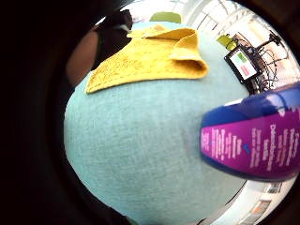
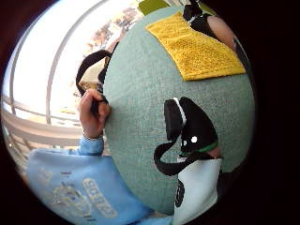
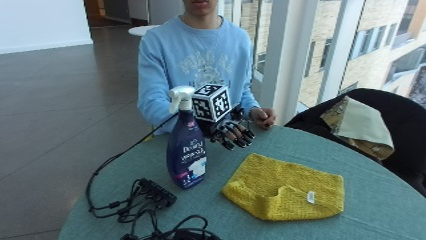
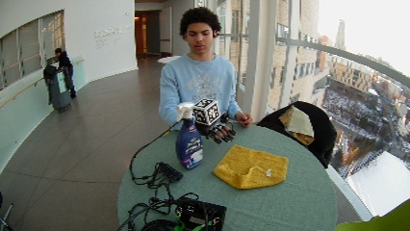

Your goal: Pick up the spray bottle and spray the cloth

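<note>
The table (image 3: 373, 200) carries the yellow cloth (image 3: 286, 192) w/ the spray bottle (image 3: 186, 150) upright just beside it. Approach step is judged in hand: the grip (image 3: 233, 132) is hung beside the bottle, fingers relaxed, nothing held. Next, closure round the bottle neck is needed.

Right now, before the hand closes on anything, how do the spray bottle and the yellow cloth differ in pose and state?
The spray bottle stands upright and tall; the yellow cloth lies flat, with one edge folded over. The bottle is rigid, dark blue with a white trigger head; the cloth is soft and textured. The bottle stands nearer the gloved right hand than the cloth. Both rest untouched on the green table.
</note>
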`<state>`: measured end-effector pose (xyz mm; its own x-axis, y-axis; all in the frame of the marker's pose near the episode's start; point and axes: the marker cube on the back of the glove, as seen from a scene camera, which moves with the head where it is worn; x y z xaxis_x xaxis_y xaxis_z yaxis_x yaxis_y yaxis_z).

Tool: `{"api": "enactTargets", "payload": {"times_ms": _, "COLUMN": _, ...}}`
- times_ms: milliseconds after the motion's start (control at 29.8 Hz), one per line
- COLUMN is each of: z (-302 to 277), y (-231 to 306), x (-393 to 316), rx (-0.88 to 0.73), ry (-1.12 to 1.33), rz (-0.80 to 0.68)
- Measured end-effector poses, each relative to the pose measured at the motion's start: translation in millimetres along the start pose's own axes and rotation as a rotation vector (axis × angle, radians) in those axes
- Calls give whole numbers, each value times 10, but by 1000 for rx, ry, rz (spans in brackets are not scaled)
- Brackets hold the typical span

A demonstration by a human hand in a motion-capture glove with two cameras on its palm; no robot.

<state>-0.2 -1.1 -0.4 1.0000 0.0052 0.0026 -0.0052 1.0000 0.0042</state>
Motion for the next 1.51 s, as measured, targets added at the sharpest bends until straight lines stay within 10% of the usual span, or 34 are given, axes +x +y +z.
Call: {"api": "enactTargets", "payload": {"times_ms": 1509, "z": -153, "y": -18, "x": -73, "rx": -25, "ry": 32, "rz": -50}}
